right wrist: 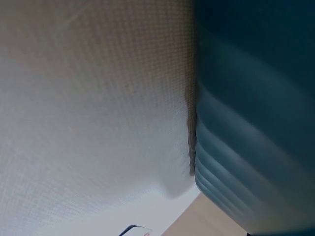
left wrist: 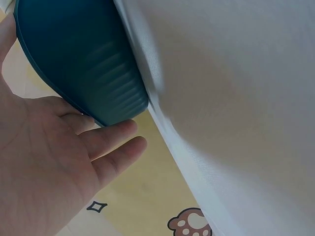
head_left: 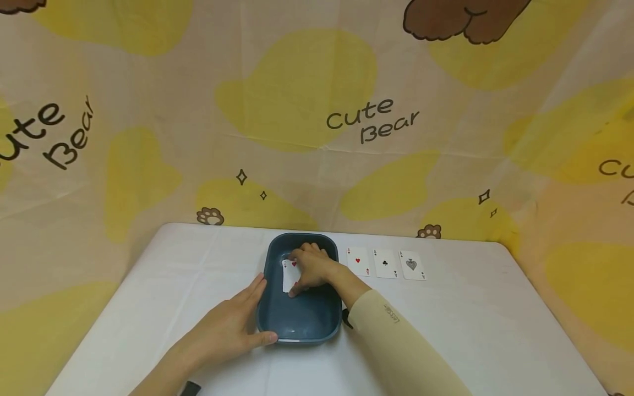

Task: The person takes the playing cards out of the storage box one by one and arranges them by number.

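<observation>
A dark blue rectangular tray (head_left: 299, 324) stands on the white-covered table. Inside it, my right hand (head_left: 313, 267) holds white playing cards (head_left: 287, 280) with red hearts showing, thumb at the near edge and fingers at the far edge. The hand covers part of them, so how many cards there are cannot be told. My left hand (head_left: 230, 324) rests against the tray's left side, with extended fingers along the wall and the thumb at the near corner. From the left wrist, its fingers (left wrist: 115, 160) appear straight beside the ribbed wall. The right wrist view shows no hand, just the tray wall (right wrist: 246, 147) and cloth.
Right of the tray, three aces lie face up in a row: the ace of hearts (head_left: 358, 260), ace of clubs (head_left: 385, 264) and ace of spades (head_left: 412, 265). A printed yellow and beige curtain (head_left: 297, 88) hangs behind the table (head_left: 475, 319).
</observation>
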The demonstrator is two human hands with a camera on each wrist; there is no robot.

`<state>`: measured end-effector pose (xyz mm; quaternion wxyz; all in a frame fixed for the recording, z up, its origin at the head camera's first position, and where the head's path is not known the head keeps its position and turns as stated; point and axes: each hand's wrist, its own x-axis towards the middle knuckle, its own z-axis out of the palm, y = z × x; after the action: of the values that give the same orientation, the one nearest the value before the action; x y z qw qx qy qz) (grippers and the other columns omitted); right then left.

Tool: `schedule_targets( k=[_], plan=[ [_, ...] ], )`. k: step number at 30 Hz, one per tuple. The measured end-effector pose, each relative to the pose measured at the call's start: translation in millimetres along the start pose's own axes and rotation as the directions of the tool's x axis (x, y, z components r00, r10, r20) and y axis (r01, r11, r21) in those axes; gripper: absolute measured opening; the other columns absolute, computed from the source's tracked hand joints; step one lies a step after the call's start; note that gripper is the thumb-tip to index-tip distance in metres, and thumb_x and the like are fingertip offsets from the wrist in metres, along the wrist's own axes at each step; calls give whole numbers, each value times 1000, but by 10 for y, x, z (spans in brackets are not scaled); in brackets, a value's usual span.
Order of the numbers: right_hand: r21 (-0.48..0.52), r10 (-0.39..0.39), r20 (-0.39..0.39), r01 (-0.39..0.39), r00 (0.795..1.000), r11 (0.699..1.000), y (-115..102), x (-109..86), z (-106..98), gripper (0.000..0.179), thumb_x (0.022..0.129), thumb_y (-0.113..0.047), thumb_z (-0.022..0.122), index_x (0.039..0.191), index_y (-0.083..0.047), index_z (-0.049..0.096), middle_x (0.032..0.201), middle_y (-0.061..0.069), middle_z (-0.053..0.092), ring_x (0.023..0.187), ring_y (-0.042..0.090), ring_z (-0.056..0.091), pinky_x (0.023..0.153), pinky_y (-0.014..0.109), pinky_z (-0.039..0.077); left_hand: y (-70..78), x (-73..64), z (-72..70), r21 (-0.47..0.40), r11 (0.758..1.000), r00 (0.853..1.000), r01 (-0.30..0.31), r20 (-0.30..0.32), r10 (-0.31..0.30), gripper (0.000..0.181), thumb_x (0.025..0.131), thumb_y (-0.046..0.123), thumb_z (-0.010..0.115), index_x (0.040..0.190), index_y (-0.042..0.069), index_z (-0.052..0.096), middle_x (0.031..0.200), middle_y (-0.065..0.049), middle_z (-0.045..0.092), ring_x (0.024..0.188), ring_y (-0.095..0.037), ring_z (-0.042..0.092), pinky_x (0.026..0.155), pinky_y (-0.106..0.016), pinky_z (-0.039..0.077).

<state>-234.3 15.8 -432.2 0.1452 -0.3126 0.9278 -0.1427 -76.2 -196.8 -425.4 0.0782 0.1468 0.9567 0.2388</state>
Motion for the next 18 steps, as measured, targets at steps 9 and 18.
schedule_targets(
  k=[9,18],
  plan=[
    [7,3,-7,-2,1000,1000,6,5,8,88,68,-46,98,138,-8,63,131,8,60,112,22,47,106,48,44,5,8,1,-4,1000,1000,11,10,-11,116,84,72,74,167,8,25,174,-4,20,151,-33,39,114,-61,41],
    [9,6,-8,-6,1000,1000,14,10,24,86,68,-46,98,137,-7,62,127,7,60,110,21,47,104,47,45,12,10,-4,0,1000,1000,21,12,-21,116,83,73,73,167,9,26,173,-3,21,150,-33,40,112,-63,42]
  ],
)
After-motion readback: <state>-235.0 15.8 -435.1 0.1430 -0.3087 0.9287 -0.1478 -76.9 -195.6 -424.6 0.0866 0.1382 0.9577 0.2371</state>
